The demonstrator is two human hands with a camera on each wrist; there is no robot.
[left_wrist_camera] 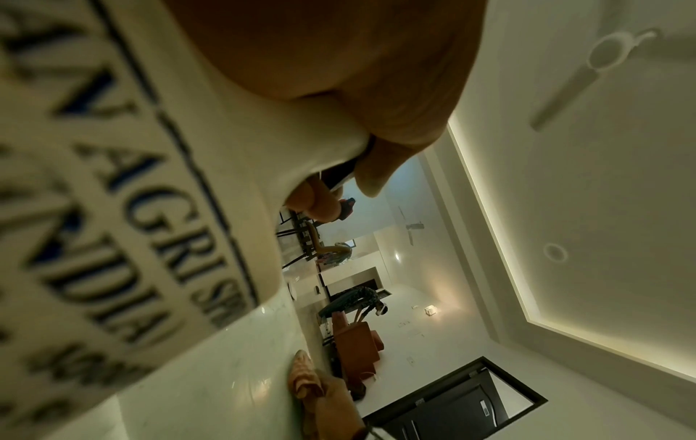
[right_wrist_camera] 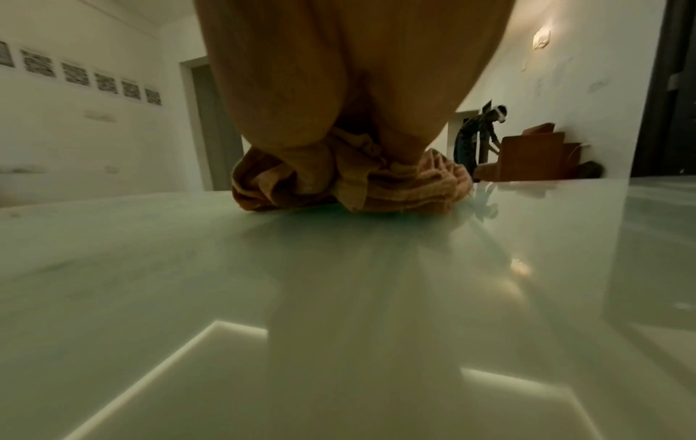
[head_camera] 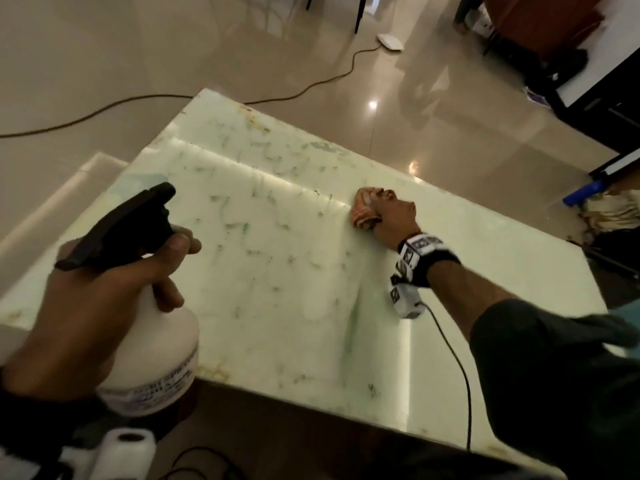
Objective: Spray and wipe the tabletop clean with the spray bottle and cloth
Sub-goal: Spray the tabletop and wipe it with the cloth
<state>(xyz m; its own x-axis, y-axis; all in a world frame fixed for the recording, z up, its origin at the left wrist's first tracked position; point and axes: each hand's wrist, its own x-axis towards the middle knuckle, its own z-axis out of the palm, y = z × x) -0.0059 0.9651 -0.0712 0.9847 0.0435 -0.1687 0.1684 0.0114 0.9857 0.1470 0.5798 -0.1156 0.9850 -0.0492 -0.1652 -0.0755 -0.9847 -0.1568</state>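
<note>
On pale green-veined stone tabletop (head_camera: 277, 271), my right hand (head_camera: 394, 220) clenches crumpled orange cloth (head_camera: 365, 209) near far edge — wiping step. Left hand (head_camera: 104, 289) grips white plastic spray bottle w/ black trigger (head_camera: 156, 341) above near corner — next, I think, wipe toward me.

Cloth (head_camera: 367, 209) on tabletop (head_camera: 277, 271) — bottle (head_camera: 152, 344) left.

The spray bottle (left_wrist_camera: 124, 238) label carries dark blue capitals; the legible fragments read "AGRIS" and "ANDIA". Remaining print is blurred.
</note>
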